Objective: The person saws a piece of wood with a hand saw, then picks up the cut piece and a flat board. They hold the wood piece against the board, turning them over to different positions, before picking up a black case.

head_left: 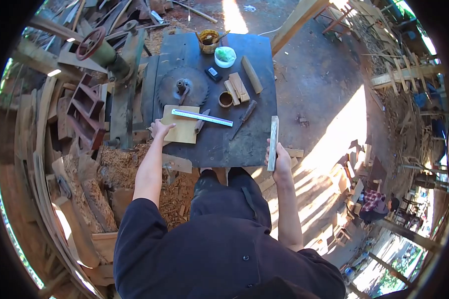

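My left hand (160,129) is closed on the left edge of a tan flat board (183,133) at the table's near left. A white ruler (202,117) lies slantwise across the board, its right end past the board's edge. Under the ruler's middle, a dark metal tool (200,125) touches the board's right side. My right hand (280,158) grips a narrow wooden block (273,144), held upright in view at the table's right edge. To the left of that block, a dark pointed tool (244,119) rests on the dark table (214,154).
A circular saw blade (194,85) sits at the table's left. Wood blocks (238,87), a round tin (225,99), a white bowl (225,57) and a basket (209,42) stand behind. Scrap wood lies left; a person (376,204) is far right.
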`<state>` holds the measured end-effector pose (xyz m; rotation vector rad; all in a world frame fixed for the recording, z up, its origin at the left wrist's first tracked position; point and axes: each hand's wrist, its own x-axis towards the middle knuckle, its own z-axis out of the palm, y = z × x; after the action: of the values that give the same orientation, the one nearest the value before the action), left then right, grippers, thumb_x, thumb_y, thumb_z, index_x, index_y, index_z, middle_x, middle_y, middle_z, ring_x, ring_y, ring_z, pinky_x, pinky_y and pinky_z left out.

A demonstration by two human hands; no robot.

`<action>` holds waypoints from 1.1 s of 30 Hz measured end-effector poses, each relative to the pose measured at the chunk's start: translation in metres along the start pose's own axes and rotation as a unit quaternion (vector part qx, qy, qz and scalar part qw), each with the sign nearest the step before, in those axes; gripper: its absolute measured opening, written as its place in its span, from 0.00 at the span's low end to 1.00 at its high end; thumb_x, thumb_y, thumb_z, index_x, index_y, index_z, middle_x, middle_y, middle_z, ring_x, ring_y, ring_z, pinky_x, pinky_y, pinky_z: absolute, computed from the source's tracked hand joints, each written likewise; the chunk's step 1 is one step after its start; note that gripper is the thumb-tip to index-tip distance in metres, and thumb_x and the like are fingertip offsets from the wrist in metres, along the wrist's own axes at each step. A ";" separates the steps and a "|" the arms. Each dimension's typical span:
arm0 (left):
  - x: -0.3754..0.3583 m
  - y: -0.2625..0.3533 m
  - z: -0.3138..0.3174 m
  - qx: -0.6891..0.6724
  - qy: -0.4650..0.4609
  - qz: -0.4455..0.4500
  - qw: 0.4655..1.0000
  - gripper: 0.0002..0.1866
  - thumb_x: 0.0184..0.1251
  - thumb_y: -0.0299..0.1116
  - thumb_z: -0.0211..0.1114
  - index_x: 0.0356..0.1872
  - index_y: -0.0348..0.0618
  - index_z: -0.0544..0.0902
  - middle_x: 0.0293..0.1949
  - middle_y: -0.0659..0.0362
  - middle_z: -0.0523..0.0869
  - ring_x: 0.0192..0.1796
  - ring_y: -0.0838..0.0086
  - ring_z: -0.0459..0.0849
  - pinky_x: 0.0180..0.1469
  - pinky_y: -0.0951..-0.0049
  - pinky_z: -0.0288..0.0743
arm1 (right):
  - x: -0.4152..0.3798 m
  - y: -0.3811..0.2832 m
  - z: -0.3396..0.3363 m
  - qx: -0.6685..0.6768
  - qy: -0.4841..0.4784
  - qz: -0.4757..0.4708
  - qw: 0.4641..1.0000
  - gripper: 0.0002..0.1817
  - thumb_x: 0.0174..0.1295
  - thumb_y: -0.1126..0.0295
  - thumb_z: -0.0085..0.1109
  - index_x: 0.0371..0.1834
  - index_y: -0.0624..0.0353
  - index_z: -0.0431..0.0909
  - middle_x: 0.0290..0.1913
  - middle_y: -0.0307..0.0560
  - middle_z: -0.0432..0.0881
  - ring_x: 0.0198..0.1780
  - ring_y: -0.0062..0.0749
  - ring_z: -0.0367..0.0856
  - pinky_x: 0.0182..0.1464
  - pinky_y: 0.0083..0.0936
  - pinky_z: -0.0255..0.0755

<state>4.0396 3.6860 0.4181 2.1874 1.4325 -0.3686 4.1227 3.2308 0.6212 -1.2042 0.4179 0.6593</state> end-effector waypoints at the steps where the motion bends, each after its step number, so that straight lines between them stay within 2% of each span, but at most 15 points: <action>1: 0.002 0.001 0.001 0.011 -0.016 0.003 1.000 0.54 0.36 0.59 0.84 0.68 0.47 0.71 0.65 0.49 0.77 0.72 0.56 0.70 0.73 0.55 0.65 | -0.005 0.001 0.005 0.031 -0.003 0.001 1.000 0.21 0.81 0.55 0.40 0.61 0.61 0.72 0.32 0.37 0.72 0.26 0.21 0.70 0.28 0.22 0.68; 7: 0.020 -0.001 0.001 0.034 -0.059 0.000 0.998 0.49 0.38 0.59 0.84 0.63 0.45 0.76 0.61 0.51 0.83 0.65 0.57 0.79 0.66 0.58 0.73 | -0.012 0.002 0.051 0.036 -0.025 0.018 0.999 0.23 0.81 0.53 0.43 0.62 0.62 0.70 0.32 0.37 0.71 0.25 0.21 0.69 0.27 0.22 0.67; 9: 0.036 -0.016 0.011 -0.111 -0.164 0.087 0.976 0.41 0.43 0.55 0.83 0.56 0.41 0.81 0.53 0.49 0.88 0.58 0.58 0.85 0.61 0.60 0.77 | -0.012 0.002 0.062 0.021 -0.053 0.025 0.998 0.23 0.81 0.53 0.42 0.64 0.62 0.69 0.32 0.37 0.71 0.26 0.21 0.69 0.28 0.22 0.66; 10: 0.025 -0.015 0.002 -0.113 -0.160 0.080 0.977 0.41 0.43 0.55 0.83 0.56 0.41 0.81 0.53 0.49 0.88 0.58 0.58 0.85 0.61 0.60 0.77 | -0.009 0.001 0.067 0.018 -0.060 0.030 0.998 0.23 0.81 0.53 0.42 0.64 0.62 0.69 0.32 0.37 0.71 0.26 0.21 0.69 0.28 0.22 0.66; 12: 0.013 -0.006 -0.009 -0.222 -0.100 0.085 0.966 0.31 0.49 0.51 0.81 0.50 0.42 0.83 0.46 0.49 0.90 0.53 0.57 0.88 0.56 0.60 0.79 | -0.007 0.001 0.076 0.069 -0.069 0.035 0.995 0.24 0.81 0.54 0.41 0.65 0.62 0.69 0.32 0.38 0.71 0.26 0.23 0.69 0.28 0.22 0.65; 13: 0.010 -0.005 -0.014 -0.209 -0.071 0.117 0.968 0.22 0.55 0.44 0.78 0.46 0.44 0.82 0.44 0.48 0.90 0.50 0.53 0.88 0.51 0.58 0.79 | -0.005 0.001 0.080 0.067 -0.080 0.025 0.994 0.23 0.81 0.55 0.41 0.65 0.62 0.70 0.33 0.38 0.72 0.27 0.24 0.71 0.30 0.23 0.66; 14: 0.005 -0.006 -0.020 -0.206 -0.068 0.117 0.969 0.22 0.55 0.44 0.78 0.46 0.44 0.82 0.44 0.48 0.90 0.50 0.53 0.88 0.51 0.58 0.79 | -0.002 0.003 0.084 0.070 -0.082 0.027 0.994 0.23 0.81 0.55 0.41 0.65 0.62 0.70 0.33 0.38 0.72 0.27 0.24 0.71 0.30 0.23 0.66; 17: -0.061 0.020 -0.066 -0.110 0.070 0.219 0.967 0.14 0.63 0.38 0.70 0.45 0.45 0.78 0.39 0.44 0.88 0.45 0.44 0.86 0.46 0.51 0.78 | 0.008 0.005 0.097 0.089 -0.090 0.007 0.992 0.21 0.81 0.57 0.42 0.64 0.61 0.71 0.35 0.38 0.74 0.30 0.24 0.72 0.33 0.23 0.67; 22: -0.142 0.038 -0.125 -0.095 0.197 0.231 0.948 0.12 0.69 0.36 0.65 0.48 0.45 0.76 0.37 0.43 0.87 0.43 0.42 0.86 0.45 0.48 0.77 | 0.009 0.003 0.118 0.038 -0.083 -0.013 0.996 0.16 0.80 0.57 0.43 0.54 0.57 0.72 0.37 0.41 0.77 0.32 0.24 0.75 0.37 0.26 0.72; 24: -0.168 0.042 -0.149 -0.152 0.271 0.193 0.931 0.12 0.74 0.38 0.63 0.48 0.43 0.76 0.36 0.50 0.89 0.41 0.52 0.88 0.42 0.55 0.78 | 0.005 -0.001 0.126 0.040 -0.155 -0.031 0.987 0.14 0.82 0.58 0.39 0.49 0.56 0.69 0.33 0.40 0.76 0.29 0.23 0.74 0.34 0.24 0.73; 25: -0.168 0.038 -0.152 -0.151 0.271 0.197 0.930 0.12 0.74 0.38 0.63 0.48 0.43 0.76 0.36 0.50 0.89 0.41 0.52 0.88 0.42 0.55 0.78 | 0.003 -0.002 0.132 0.036 -0.159 -0.031 0.986 0.14 0.82 0.58 0.38 0.52 0.56 0.69 0.33 0.40 0.76 0.28 0.21 0.74 0.32 0.22 0.71; 27: -0.165 0.028 -0.160 -0.458 0.180 0.229 0.840 0.13 0.76 0.41 0.63 0.45 0.40 0.78 0.36 0.58 0.88 0.41 0.68 0.87 0.42 0.66 0.78 | -0.007 -0.008 0.148 0.040 -0.162 -0.041 0.985 0.15 0.82 0.57 0.39 0.50 0.56 0.69 0.34 0.41 0.76 0.29 0.22 0.74 0.32 0.22 0.71; 28: -0.168 0.027 -0.163 -0.456 0.178 0.234 0.840 0.13 0.76 0.41 0.63 0.45 0.40 0.78 0.36 0.58 0.88 0.41 0.68 0.87 0.42 0.66 0.78 | -0.011 -0.008 0.156 0.041 -0.168 -0.048 0.984 0.15 0.82 0.56 0.39 0.48 0.56 0.70 0.35 0.42 0.76 0.29 0.23 0.73 0.31 0.22 0.71; 30: -0.175 0.025 -0.167 -0.622 -0.062 0.128 0.770 0.14 0.77 0.42 0.64 0.43 0.39 0.80 0.38 0.62 0.86 0.44 0.80 0.82 0.45 0.75 0.76 | -0.020 -0.005 0.169 0.046 -0.182 -0.075 0.979 0.15 0.82 0.57 0.38 0.51 0.57 0.69 0.35 0.42 0.76 0.29 0.22 0.75 0.30 0.22 0.71; 33: -0.196 0.042 -0.163 -0.668 -0.180 0.082 0.717 0.15 0.77 0.43 0.62 0.46 0.40 0.83 0.41 0.60 0.88 0.44 0.79 0.86 0.46 0.74 0.81 | -0.045 -0.012 0.190 0.087 -0.211 -0.089 0.969 0.14 0.82 0.59 0.39 0.54 0.57 0.69 0.37 0.40 0.77 0.31 0.21 0.77 0.29 0.22 0.72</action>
<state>3.9900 3.6085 0.6589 0.9123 0.7590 0.2771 4.0889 3.3970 0.7177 -0.8921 0.0071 0.6872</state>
